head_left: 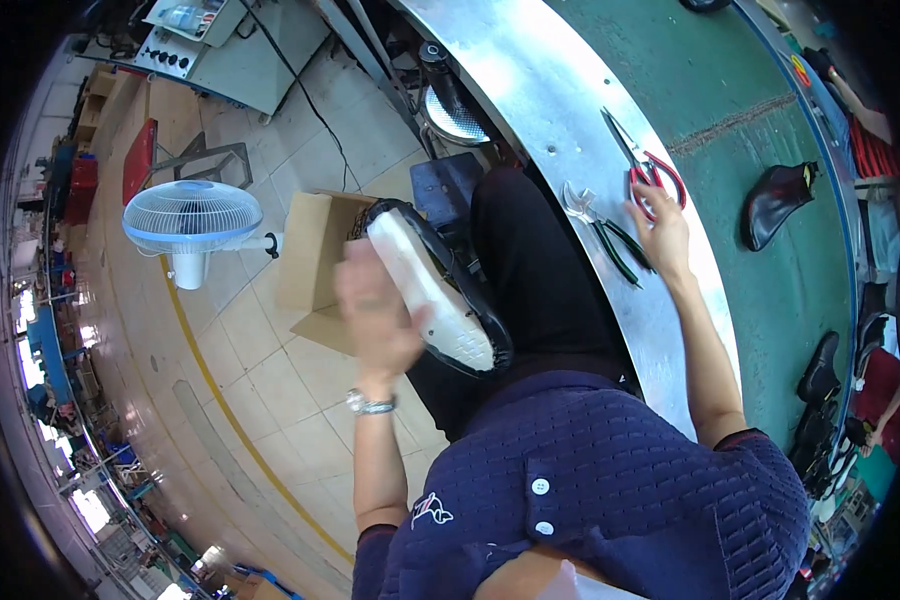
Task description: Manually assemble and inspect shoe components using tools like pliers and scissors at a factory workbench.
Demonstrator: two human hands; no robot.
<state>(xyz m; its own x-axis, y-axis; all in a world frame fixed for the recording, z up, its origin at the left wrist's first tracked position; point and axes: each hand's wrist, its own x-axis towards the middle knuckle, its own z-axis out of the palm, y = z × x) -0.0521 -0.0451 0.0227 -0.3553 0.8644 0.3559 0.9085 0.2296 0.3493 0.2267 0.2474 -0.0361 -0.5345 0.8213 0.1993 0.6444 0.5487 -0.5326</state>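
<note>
Nearest you, your left hand is clamped around a black shoe, white sole turned up toward you, held out over the tiled floor just above an open cardboard box, as if kept clear of the bench. Your right hand reaches away to the metal bench edge, fingers resting on red-handled scissors; whether they grip is unclear. Green-handled pliers lie beside. Farther off, another black shoe sits on the green belt. A standing fan faces you.
</note>
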